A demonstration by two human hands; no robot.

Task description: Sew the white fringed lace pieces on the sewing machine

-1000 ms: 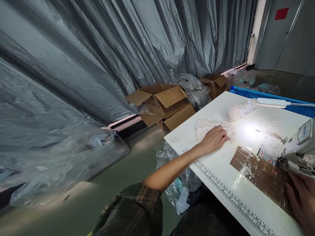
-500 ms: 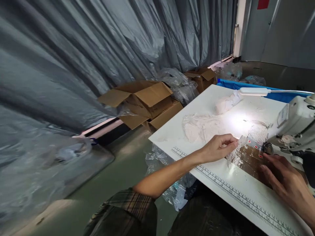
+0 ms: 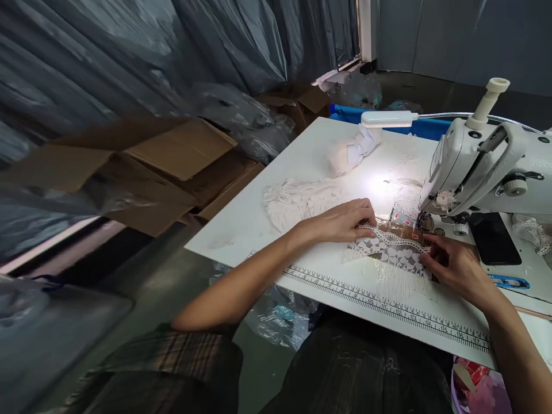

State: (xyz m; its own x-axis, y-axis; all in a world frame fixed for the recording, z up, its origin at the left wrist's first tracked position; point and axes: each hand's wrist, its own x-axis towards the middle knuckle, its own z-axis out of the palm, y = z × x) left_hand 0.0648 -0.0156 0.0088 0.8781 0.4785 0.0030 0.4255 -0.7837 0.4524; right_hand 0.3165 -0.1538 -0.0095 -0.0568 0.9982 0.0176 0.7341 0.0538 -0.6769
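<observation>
Right hand moved onto lace strip (just one) | two hands' fingers pinching it

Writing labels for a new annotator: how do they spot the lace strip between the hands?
Find the white sewing machine on the right of the white table. On the near side of its needle area, the lace strip spans from the left hand to the right hand. Unlike the bunched lace pile beyond the left hand, it's spread out, showing a floral pattern.
</observation>
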